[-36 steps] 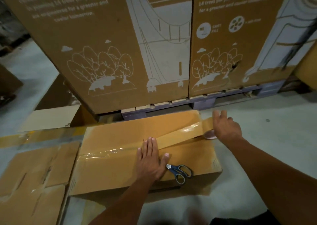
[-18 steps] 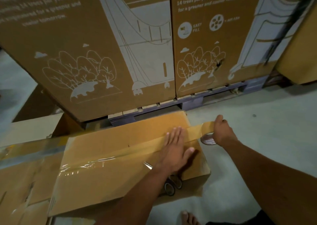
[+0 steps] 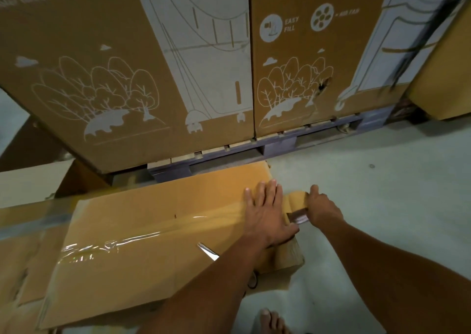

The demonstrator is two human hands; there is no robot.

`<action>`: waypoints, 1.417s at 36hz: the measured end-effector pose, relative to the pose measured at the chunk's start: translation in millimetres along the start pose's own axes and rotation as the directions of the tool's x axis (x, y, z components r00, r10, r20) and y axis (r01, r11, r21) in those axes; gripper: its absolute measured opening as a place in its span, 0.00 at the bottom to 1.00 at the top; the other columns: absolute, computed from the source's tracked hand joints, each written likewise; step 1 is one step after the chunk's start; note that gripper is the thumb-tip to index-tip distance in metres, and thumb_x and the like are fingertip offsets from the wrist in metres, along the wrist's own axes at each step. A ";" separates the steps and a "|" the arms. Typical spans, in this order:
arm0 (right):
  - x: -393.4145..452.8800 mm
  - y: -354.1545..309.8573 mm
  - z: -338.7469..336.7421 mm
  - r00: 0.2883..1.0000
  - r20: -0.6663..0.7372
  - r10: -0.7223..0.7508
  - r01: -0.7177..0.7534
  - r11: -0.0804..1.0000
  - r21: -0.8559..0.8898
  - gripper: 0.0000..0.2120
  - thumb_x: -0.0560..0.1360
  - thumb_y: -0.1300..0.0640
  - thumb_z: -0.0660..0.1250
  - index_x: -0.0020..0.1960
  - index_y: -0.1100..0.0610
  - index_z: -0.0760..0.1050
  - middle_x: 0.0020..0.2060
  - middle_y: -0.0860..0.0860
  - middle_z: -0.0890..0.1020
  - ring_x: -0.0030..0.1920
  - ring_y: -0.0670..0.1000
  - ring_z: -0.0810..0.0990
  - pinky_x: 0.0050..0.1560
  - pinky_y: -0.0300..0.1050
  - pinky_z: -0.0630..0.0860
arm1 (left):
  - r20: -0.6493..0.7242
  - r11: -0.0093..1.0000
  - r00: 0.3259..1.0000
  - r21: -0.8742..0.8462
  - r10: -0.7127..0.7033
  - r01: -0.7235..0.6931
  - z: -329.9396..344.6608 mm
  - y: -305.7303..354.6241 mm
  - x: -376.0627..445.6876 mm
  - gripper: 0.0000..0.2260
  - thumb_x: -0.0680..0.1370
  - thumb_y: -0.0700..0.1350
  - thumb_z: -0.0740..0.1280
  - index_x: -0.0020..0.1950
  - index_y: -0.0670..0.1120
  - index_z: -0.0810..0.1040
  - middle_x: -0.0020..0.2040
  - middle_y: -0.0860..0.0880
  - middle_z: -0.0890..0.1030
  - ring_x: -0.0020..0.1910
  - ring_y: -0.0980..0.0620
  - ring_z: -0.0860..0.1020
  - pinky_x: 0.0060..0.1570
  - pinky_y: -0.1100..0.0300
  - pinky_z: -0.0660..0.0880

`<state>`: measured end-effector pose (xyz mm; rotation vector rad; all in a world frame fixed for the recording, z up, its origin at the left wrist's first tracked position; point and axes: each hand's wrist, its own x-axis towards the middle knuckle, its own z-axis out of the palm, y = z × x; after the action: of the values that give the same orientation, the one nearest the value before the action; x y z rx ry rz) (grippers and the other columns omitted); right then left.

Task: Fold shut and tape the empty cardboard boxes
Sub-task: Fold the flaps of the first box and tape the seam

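We see left hand (image 3: 265, 215) flat, fingers straight and together, pressing tape strip (image 3: 158, 228) onto top of cardboard box (image 3: 142, 265) at its right end. Right hand (image 3: 321, 210) just beside, off box edge, curled around tape roll (image 3: 297, 212), strip running from roll under left palm. Box lies on floor (image 3: 382, 180), flaps folded closed, contents hidden. Scissors (image 3: 207, 251) rest on box top, partly under left forearm. Tall printed cartons (image 3: 178, 66) on pallet (image 3: 280, 146) behind.
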<state>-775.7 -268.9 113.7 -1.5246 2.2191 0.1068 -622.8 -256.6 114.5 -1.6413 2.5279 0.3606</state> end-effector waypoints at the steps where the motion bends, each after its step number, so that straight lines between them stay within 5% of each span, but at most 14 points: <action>1: -0.4 -2.3 2.3 1.000 0.012 0.009 -0.010 0.999 0.040 0.16 0.81 0.60 0.54 0.68 0.60 0.59 0.62 0.63 0.73 0.62 0.63 0.75 0.59 0.54 0.72 | -0.009 1.000 1.000 -0.007 -0.001 0.001 1.9 -1.2 -3.5 0.44 0.73 0.66 0.57 0.80 0.47 0.40 0.79 0.47 0.37 0.77 0.44 0.35 0.72 0.37 0.34; 6: -1.6 -12.4 6.7 0.996 0.085 0.024 -0.052 0.938 0.342 0.11 0.82 0.62 0.50 0.63 0.61 0.62 0.56 0.64 0.72 0.50 0.65 0.79 0.41 0.56 0.80 | -0.028 0.998 0.998 -0.030 -0.063 0.062 4.9 -12.3 -19.3 0.43 0.74 0.65 0.54 0.79 0.45 0.37 0.78 0.47 0.34 0.77 0.46 0.33 0.73 0.39 0.34; 8: -5.3 -13.4 9.5 0.994 0.102 -0.027 -0.011 0.935 0.355 0.21 0.81 0.60 0.58 0.71 0.60 0.57 0.61 0.64 0.71 0.54 0.64 0.77 0.48 0.55 0.78 | -0.028 0.996 0.996 -0.043 -0.084 0.082 5.4 -21.1 -28.7 0.42 0.76 0.67 0.50 0.79 0.45 0.36 0.78 0.48 0.33 0.77 0.48 0.32 0.73 0.41 0.33; 11: -37.4 -12.5 10.9 0.993 0.016 -0.116 0.114 0.990 0.087 0.44 0.74 0.60 0.69 0.78 0.56 0.42 0.71 0.61 0.59 0.66 0.63 0.70 0.63 0.54 0.70 | 0.014 0.991 0.996 -0.096 -0.087 0.088 3.2 -38.2 -49.8 0.39 0.78 0.68 0.43 0.79 0.45 0.36 0.78 0.47 0.34 0.77 0.50 0.33 0.75 0.44 0.35; 14: -69.4 -7.3 4.9 0.898 -0.087 -0.432 0.404 0.886 -0.228 0.43 0.74 0.62 0.66 0.79 0.56 0.41 0.76 0.56 0.53 0.74 0.58 0.59 0.72 0.51 0.60 | 0.034 0.987 0.995 -0.130 -0.089 0.093 -1.5 -62.5 -79.1 0.36 0.79 0.66 0.39 0.79 0.46 0.37 0.79 0.47 0.36 0.77 0.51 0.34 0.75 0.51 0.34; 18: -73.4 -12.8 -12.7 0.683 0.096 -0.724 0.702 0.615 -0.358 0.38 0.77 0.62 0.61 0.79 0.56 0.44 0.79 0.55 0.50 0.78 0.53 0.49 0.76 0.47 0.46 | 0.083 0.989 0.992 -0.106 -0.096 0.105 -6.1 -103.7 -103.3 0.36 0.77 0.67 0.34 0.79 0.48 0.36 0.78 0.49 0.36 0.77 0.51 0.35 0.75 0.52 0.36; 22: -75.8 -44.5 -21.2 0.734 0.128 -0.667 0.672 0.685 -0.283 0.28 0.83 0.49 0.48 0.80 0.57 0.44 0.79 0.54 0.48 0.78 0.52 0.48 0.76 0.48 0.48 | 0.100 0.960 0.968 -0.134 -0.232 0.244 -6.0 -136.9 -115.1 0.41 0.71 0.69 0.31 0.79 0.48 0.38 0.79 0.49 0.37 0.77 0.51 0.36 0.74 0.53 0.36; 28: -113.7 -110.5 6.8 0.746 0.259 -0.614 0.664 0.720 -0.202 0.32 0.82 0.40 0.43 0.80 0.58 0.43 0.79 0.55 0.44 0.79 0.53 0.45 0.77 0.52 0.47 | 0.106 0.916 0.931 -0.167 -0.350 0.364 -5.0 -174.7 -153.5 0.44 0.68 0.70 0.31 0.80 0.47 0.39 0.80 0.48 0.39 0.78 0.49 0.39 0.75 0.51 0.39; 32: -132.9 -144.0 35.5 0.686 0.351 -0.637 0.725 0.639 -0.256 0.39 0.78 0.33 0.38 0.79 0.59 0.40 0.79 0.55 0.42 0.78 0.53 0.42 0.77 0.53 0.43 | 0.116 0.886 0.911 -0.215 -0.395 0.412 -3.7 -214.1 -178.5 0.39 0.74 0.69 0.36 0.80 0.49 0.40 0.80 0.49 0.39 0.78 0.50 0.39 0.75 0.51 0.38; 35: -138.2 -169.5 44.5 0.648 0.383 -0.658 0.761 0.581 -0.290 0.53 0.63 0.27 0.25 0.79 0.58 0.39 0.79 0.54 0.42 0.78 0.53 0.41 0.77 0.54 0.41 | 0.101 0.849 0.877 -0.218 -0.471 0.481 0.5 -248.4 -199.4 0.33 0.79 0.65 0.42 0.80 0.50 0.40 0.80 0.50 0.40 0.78 0.50 0.40 0.75 0.51 0.39; 39: -139.1 -211.5 60.6 0.612 0.390 -0.688 0.790 0.561 -0.248 0.39 0.79 0.33 0.41 0.79 0.58 0.40 0.79 0.53 0.43 0.78 0.53 0.41 0.77 0.54 0.43 | 0.075 0.797 0.825 -0.222 -0.561 0.562 6.0 -283.9 -232.6 0.34 0.78 0.66 0.41 0.80 0.49 0.40 0.80 0.49 0.40 0.78 0.49 0.40 0.76 0.49 0.41; 46: -159.4 -268.2 93.4 0.538 0.434 -0.723 0.843 0.476 -0.252 0.39 0.79 0.32 0.41 0.79 0.57 0.39 0.79 0.52 0.40 0.78 0.53 0.39 0.76 0.54 0.40 | 0.057 0.672 0.737 -0.369 -0.673 0.642 7.5 -282.0 -255.8 0.32 0.81 0.61 0.44 0.80 0.44 0.42 0.80 0.46 0.42 0.78 0.48 0.39 0.76 0.49 0.38; 51: -149.3 -237.8 70.8 0.588 0.386 -0.711 0.809 0.524 -0.268 0.37 0.79 0.33 0.42 0.80 0.54 0.41 0.79 0.48 0.42 0.78 0.49 0.41 0.76 0.55 0.45 | 0.095 0.778 0.848 -0.354 -0.522 0.519 -3.7 -237.1 -221.7 0.31 0.82 0.61 0.43 0.80 0.45 0.43 0.80 0.45 0.42 0.78 0.49 0.39 0.75 0.50 0.37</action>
<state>-495.0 -209.7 153.0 -2.4618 1.1819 0.4808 -315.6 -153.5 132.8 -2.3856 1.9534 0.7963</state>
